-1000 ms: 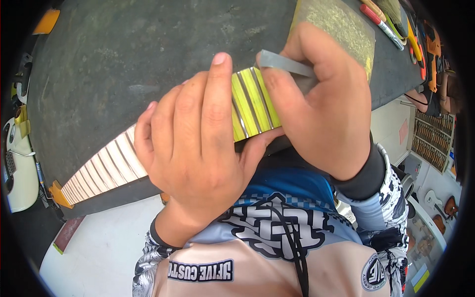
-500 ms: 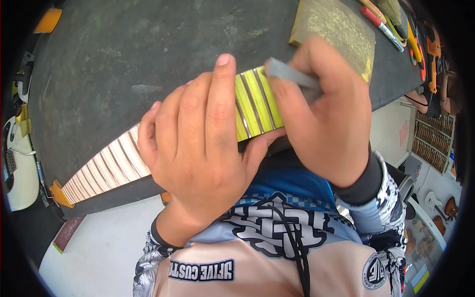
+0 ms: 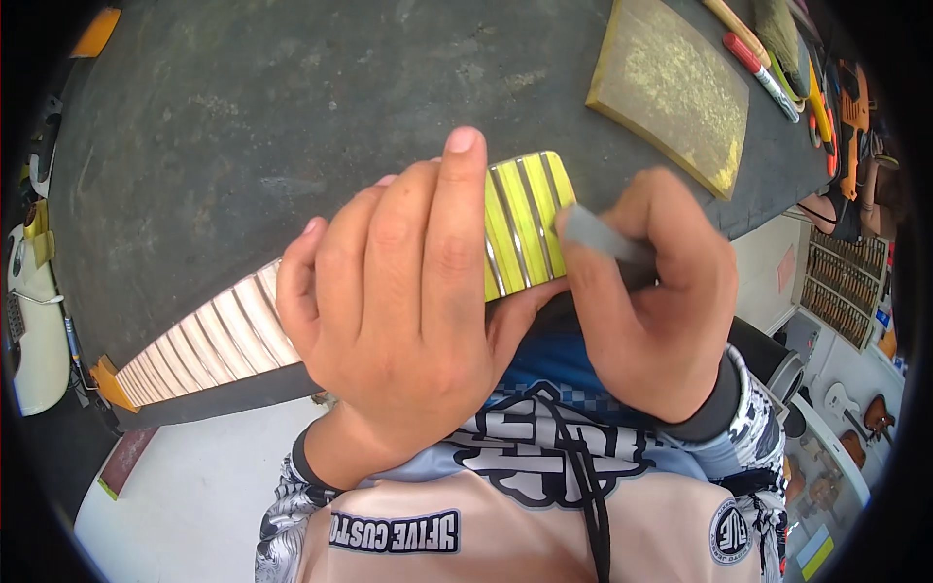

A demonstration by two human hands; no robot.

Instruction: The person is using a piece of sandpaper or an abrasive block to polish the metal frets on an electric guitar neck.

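A guitar neck [image 3: 212,338] lies slantwise along the front of the dark worktop. Metal frets cross it, with pale strips between them on the narrow left part and yellow-green ones at the wide right end. Across the neck's wider part lies my left hand [image 3: 394,287], fingers together over the top and thumb showing below the near edge, holding it. Between thumb and bent fingers my right hand [image 3: 661,301] pinches a folded grey sheet [image 3: 593,233] that looks like sandpaper. Its tip is at the neck's right end; whether it touches, I cannot tell.
An orange support [image 3: 114,383] sits under the neck's narrow end. Beyond my right hand lies a flat block [image 3: 671,102] dusted yellow, beside a red-and-white marker [image 3: 760,76] and several hand tools. Another person [image 3: 836,204] is partly visible at the right rim.
My right hand has moved down and slightly right with the grey sheet, uncovering the rounded right end of the neck. My left hand keeps its hold; the whole view has shifted a little.
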